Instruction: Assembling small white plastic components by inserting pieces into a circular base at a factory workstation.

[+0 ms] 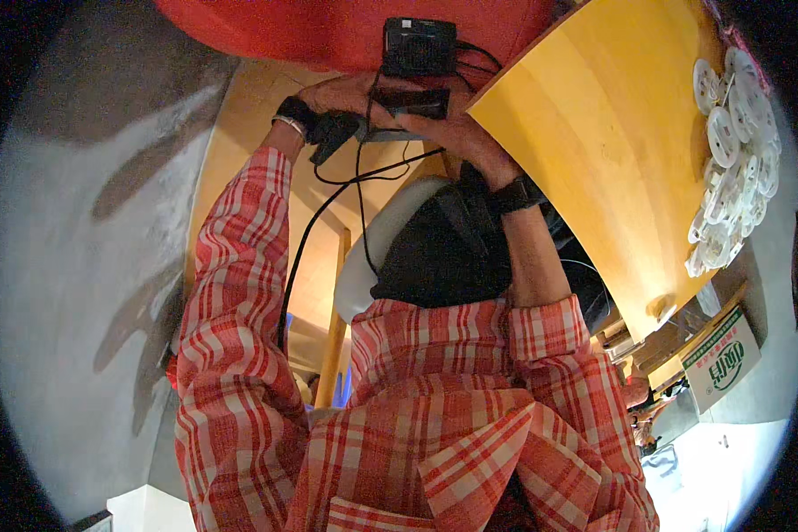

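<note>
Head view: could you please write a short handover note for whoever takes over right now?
Left hand: grips the small black device at its left end.
Right hand: grips its right end.
Things: black box just above; black cable hangs from the device; white discs piled on the wooden board, right.
Done: device held up in both hands.
Left: not set down; discs untouched.

A wooden table fills the two o'clock area, with a heap of white discs at its three o'clock edge. A cardboard box lies at four o'clock. Grey floor spreads at nine o'clock.
</note>
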Tool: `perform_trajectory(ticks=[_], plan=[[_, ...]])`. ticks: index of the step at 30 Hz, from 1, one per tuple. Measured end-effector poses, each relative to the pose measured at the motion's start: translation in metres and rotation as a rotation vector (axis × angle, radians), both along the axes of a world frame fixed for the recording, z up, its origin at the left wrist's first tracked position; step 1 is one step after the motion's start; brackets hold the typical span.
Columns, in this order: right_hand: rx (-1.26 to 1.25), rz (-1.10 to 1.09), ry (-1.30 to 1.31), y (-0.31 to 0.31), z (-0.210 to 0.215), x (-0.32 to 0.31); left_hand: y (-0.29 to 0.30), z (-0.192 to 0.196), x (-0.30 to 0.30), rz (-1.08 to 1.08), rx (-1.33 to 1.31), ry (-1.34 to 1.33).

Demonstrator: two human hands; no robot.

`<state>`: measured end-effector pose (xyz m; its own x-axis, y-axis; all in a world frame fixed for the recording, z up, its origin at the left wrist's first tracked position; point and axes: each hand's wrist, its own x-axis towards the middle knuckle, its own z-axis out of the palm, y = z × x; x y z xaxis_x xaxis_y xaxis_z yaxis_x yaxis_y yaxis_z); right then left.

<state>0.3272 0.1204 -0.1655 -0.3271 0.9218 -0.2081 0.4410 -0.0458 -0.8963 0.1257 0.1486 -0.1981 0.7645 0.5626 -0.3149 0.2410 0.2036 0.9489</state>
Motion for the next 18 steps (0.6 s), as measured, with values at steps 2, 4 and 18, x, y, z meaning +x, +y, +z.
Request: perform_trajectory(ticks=[2,4,18], plan=[[-0.04,0.0,0.045,0.004,-0.002,0.001,0.003,0.008,0.001,0.019,-0.201,-0.05],[-0.079,0.0,0.092,0.006,-0.001,0.004,0.003,0.022,0.005,0.033,-0.231,-0.034],[0.2,-0.088,-0.597,-0.03,0.072,0.0,-0.003,-0.002,-0.011,0.018,-0.427,0.316]])
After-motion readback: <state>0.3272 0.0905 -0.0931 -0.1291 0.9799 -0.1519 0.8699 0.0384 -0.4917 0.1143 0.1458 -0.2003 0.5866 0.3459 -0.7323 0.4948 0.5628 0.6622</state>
